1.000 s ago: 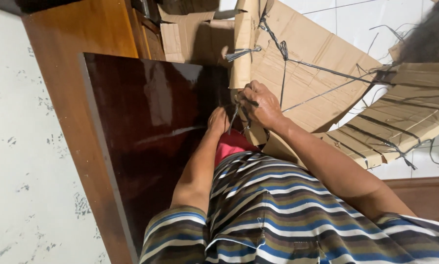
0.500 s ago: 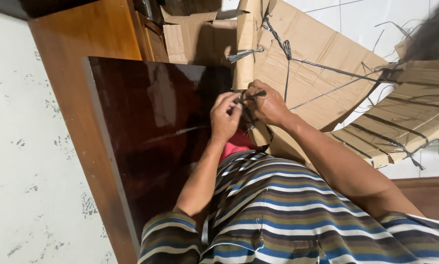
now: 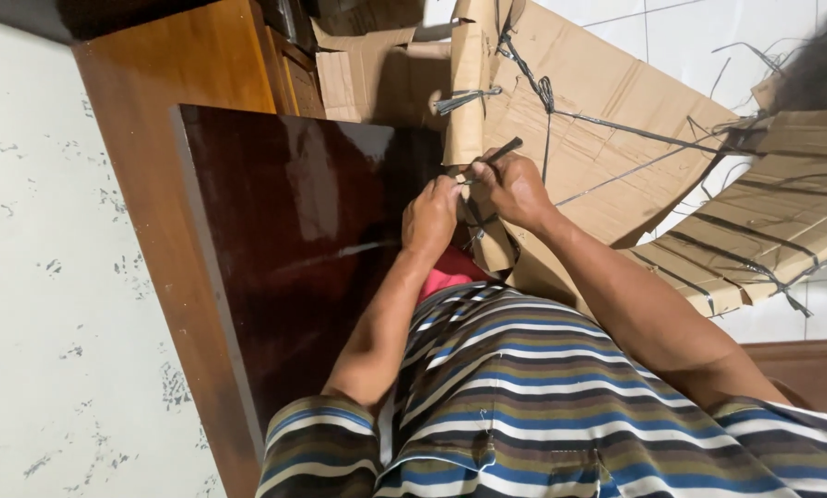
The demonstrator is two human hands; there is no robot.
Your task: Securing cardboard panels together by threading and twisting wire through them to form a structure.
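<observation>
Left hand (image 3: 432,214) and right hand (image 3: 513,189) pinching grey strap (image 3: 495,154) at cardboard (image 3: 607,120) edge beside dark panel (image 3: 294,240); fingertips partly hidden

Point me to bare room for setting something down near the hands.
Free: the dark glossy panel left of the left hand. Crowded: right hand works among cardboard sheets and loose grey straps.

My left hand (image 3: 430,214) comes up off the dark panel's (image 3: 294,240) edge and joins my right hand (image 3: 510,189) on the grey strap (image 3: 487,159).
</observation>
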